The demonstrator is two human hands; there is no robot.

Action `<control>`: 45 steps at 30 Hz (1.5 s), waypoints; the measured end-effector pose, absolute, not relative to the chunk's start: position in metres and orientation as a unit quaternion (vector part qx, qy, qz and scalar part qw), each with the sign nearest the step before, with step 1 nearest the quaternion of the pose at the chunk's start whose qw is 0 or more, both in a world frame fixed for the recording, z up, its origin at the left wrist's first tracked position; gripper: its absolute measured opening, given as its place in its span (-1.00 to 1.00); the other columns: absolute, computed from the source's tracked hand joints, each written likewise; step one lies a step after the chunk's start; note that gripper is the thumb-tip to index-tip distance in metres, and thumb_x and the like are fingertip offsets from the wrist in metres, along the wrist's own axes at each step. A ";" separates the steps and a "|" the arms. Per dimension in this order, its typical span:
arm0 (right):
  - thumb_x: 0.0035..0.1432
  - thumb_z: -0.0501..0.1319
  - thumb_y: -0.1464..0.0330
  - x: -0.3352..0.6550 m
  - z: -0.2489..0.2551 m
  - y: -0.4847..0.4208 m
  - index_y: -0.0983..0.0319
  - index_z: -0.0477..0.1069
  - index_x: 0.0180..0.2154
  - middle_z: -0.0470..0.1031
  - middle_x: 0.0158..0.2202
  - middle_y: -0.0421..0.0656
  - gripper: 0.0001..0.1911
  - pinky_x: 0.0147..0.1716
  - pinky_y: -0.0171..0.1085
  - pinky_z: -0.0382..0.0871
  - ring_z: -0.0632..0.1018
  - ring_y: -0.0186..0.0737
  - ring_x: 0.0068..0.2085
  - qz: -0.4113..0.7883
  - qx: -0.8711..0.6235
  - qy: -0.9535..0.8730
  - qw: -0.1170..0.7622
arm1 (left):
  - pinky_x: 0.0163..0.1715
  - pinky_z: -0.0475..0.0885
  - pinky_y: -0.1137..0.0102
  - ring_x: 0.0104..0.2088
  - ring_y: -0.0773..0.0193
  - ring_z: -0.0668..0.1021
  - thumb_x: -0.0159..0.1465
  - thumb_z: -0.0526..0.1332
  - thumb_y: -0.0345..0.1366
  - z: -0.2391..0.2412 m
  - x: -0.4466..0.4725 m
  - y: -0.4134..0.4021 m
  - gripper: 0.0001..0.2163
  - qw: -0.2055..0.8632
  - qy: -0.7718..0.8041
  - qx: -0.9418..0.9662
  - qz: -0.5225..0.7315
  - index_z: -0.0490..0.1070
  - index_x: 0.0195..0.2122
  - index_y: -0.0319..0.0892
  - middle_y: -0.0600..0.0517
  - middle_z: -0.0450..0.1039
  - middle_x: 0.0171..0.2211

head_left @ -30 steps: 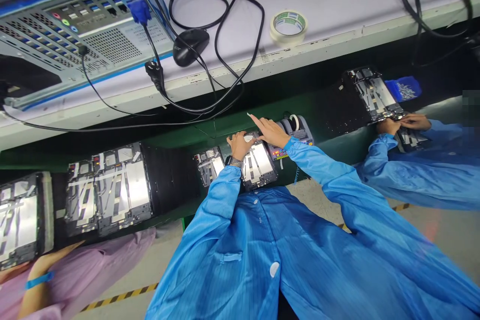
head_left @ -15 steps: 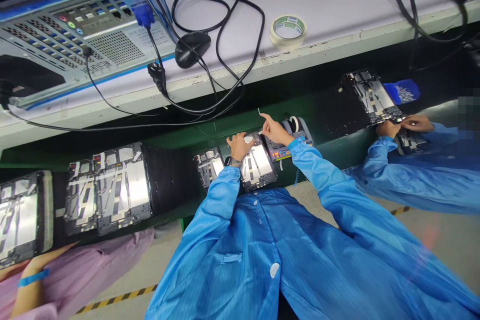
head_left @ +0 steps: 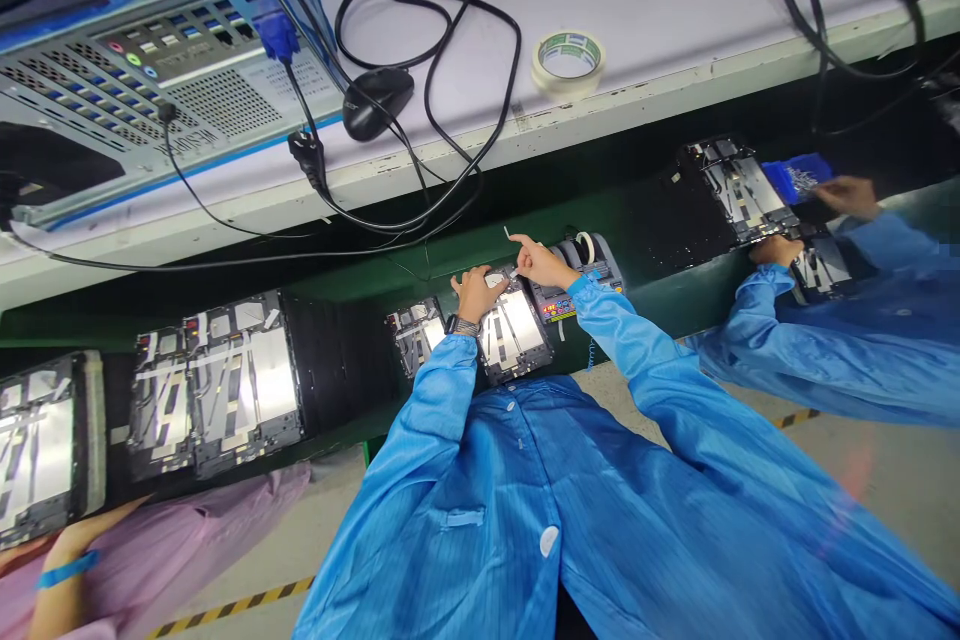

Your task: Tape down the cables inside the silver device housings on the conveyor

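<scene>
An opened tablet-like device [head_left: 514,330], with a silvery panel and dark edges, lies in front of me. My left hand [head_left: 478,296] rests on its upper left part, fingers spread. At the device's upper right edge is my right hand [head_left: 546,265], its index finger stretched out and the other fingers bent. A small pale strip of tape [head_left: 507,233] stands off the index fingertip; what the bent fingers touch is too small to make out. Left of my wrist lies a second opened device [head_left: 416,335]. Just right is a grey tape dispenser [head_left: 583,285] with a red lit display.
Further left lie several opened devices [head_left: 244,380], near a person in pink [head_left: 187,540]. On the right, a co-worker's hands [head_left: 778,250] are at another device [head_left: 739,190] and a blue bag [head_left: 799,175]. The shelf holds a tape roll [head_left: 568,62], mouse [head_left: 377,103], cables and computer [head_left: 187,80].
My right index finger and its strip have shifted slightly left and down. My left hand stays on the device. The co-worker's one hand has moved up to the blue bag.
</scene>
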State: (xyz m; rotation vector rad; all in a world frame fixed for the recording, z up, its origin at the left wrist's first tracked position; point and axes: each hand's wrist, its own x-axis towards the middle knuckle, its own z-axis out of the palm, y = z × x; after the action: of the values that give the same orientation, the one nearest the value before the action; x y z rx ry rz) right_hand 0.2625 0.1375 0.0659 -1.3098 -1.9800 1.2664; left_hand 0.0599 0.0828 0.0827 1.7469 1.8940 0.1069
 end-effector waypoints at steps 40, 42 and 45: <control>0.10 0.26 0.57 0.244 0.067 0.133 0.20 -0.04 0.47 0.48 -0.40 -0.32 -0.03 -0.40 -0.40 0.22 0.46 -0.31 -0.40 0.431 -0.440 -0.782 0.094 | 0.33 0.05 -0.05 0.27 -0.13 0.41 0.26 0.28 0.17 0.066 0.059 0.091 -0.45 0.277 0.713 0.642 0.056 0.49 0.16 -0.03 -0.13 0.51 0.20; 0.11 0.25 0.58 0.243 0.066 0.134 0.22 -0.07 0.48 0.50 -0.39 -0.30 -0.03 -0.40 -0.39 0.22 0.47 -0.28 -0.39 0.414 -0.437 -0.794 0.085 | 0.33 0.06 -0.05 0.26 -0.13 0.42 0.26 0.29 0.16 0.064 0.059 0.091 -0.46 0.276 0.711 0.643 0.062 0.49 0.15 -0.04 -0.13 0.52 0.19; 0.14 0.25 0.59 0.244 0.066 0.134 0.21 -0.09 0.49 0.54 -0.36 -0.26 -0.02 -0.37 -0.37 0.23 0.47 -0.25 -0.38 0.393 -0.440 -0.804 0.076 | 0.32 0.06 -0.06 0.24 -0.13 0.43 0.27 0.31 0.13 0.064 0.059 0.091 -0.47 0.277 0.711 0.643 0.068 0.50 0.15 -0.06 -0.14 0.53 0.17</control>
State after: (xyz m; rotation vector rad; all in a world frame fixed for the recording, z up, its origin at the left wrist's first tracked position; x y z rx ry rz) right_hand 0.2440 0.1341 0.0664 -1.3198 -2.4091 1.1775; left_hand 0.0588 0.0909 0.0639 1.7272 1.9080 0.1829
